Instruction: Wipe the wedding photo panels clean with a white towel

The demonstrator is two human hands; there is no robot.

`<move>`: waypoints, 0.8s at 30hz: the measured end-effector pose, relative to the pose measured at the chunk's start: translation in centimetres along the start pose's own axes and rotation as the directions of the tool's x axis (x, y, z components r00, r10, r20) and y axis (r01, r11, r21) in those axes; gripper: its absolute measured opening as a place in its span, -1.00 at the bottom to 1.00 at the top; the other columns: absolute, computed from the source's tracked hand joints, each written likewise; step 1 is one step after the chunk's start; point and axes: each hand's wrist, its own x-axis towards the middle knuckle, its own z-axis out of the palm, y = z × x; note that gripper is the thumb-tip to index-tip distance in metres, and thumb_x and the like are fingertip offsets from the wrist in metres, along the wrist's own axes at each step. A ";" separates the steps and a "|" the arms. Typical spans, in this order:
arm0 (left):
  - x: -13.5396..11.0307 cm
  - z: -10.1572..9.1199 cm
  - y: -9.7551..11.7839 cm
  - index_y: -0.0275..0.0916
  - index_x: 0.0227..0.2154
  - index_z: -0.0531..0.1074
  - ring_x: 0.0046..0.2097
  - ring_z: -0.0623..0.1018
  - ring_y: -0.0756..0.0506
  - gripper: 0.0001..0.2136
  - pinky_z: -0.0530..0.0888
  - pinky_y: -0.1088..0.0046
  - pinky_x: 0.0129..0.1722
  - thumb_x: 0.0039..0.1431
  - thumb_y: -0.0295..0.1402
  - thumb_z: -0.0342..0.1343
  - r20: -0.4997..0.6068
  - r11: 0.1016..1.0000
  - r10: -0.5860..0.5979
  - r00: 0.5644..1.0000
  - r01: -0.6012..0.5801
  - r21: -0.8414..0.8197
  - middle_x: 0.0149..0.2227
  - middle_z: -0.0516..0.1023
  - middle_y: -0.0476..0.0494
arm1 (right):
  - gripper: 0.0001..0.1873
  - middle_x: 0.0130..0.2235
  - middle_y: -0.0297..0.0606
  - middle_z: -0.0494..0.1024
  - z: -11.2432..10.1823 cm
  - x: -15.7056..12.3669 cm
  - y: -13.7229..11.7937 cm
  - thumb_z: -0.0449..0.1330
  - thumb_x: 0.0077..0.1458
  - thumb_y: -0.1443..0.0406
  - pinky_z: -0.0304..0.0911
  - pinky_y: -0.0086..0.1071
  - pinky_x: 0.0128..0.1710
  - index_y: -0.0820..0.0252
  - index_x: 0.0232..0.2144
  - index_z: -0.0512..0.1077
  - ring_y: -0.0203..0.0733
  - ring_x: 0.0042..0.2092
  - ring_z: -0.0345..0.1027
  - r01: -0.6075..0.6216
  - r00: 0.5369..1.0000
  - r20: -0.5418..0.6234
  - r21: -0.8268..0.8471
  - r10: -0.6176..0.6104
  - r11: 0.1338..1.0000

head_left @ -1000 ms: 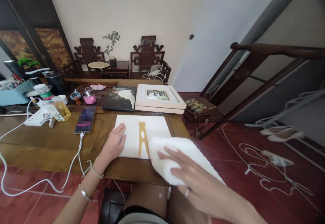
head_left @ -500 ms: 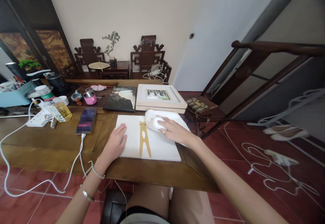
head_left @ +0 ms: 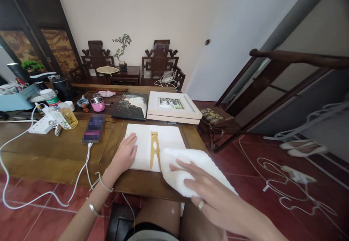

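Observation:
A white board (head_left: 140, 139) lies on the wooden table, bearing a tan cat-like figure (head_left: 154, 144) with long legs. My left hand (head_left: 127, 151) rests flat on the board's left edge, fingers stretched out. Over the board's near right corner, my right hand (head_left: 203, 182) grips a fluffy white cloth (head_left: 177, 161). Part of the cloth hangs past the board toward the table's front edge and hides that corner.
Behind the board lie a dark photo panel (head_left: 131, 106) and stacked white picture frames (head_left: 191, 104). A phone (head_left: 93, 129), a power strip (head_left: 40, 124), an oil bottle (head_left: 64, 115) and a pink cup (head_left: 97, 104) stand left. Cables trail over the table edge.
My right hand has drawn the white cloth from the board's far right part toward me, down to its near right corner. My left hand stays in place on the board.

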 end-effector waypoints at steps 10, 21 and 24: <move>0.0 0.2 -0.2 -0.29 0.11 0.25 0.25 0.21 -0.18 -0.63 0.15 0.04 0.21 0.25 -0.41 -0.14 -0.011 1.000 -0.009 1.000 0.009 -0.017 0.19 0.26 -0.30 | -0.67 0.17 -0.05 0.26 -1.6 9.0 4.4 -0.13 0.16 0.34 -0.03 0.03 0.17 0.19 -0.12 0.34 0.01 0.27 -0.08 -0.165 0.969 -0.169 0.087 0.178 0.982; 0.0 0.1 -0.1 -0.34 0.11 0.23 0.26 0.19 -0.18 -0.62 0.13 0.04 0.22 0.26 -0.41 -0.16 0.012 1.000 -0.016 1.000 0.016 -0.017 0.20 0.24 -0.33 | -0.71 0.25 -0.02 0.14 1.0 8.3 0.7 -0.02 -0.01 0.47 -0.25 0.19 0.20 0.27 -0.24 0.40 0.11 0.32 -0.30 0.021 0.980 -0.197 -0.016 -0.023 1.000; 0.1 0.1 -0.1 -0.34 0.10 0.24 0.25 0.19 -0.19 -0.62 0.13 0.03 0.21 0.25 -0.42 -0.15 0.007 1.000 -0.015 1.000 0.015 -0.021 0.20 0.25 -0.34 | -0.71 0.26 -0.08 0.12 1.5 5.2 -1.5 0.01 -0.07 0.47 -0.28 0.19 0.22 0.24 -0.28 0.42 0.09 0.32 -0.35 0.046 0.990 -0.131 -0.007 -0.046 0.999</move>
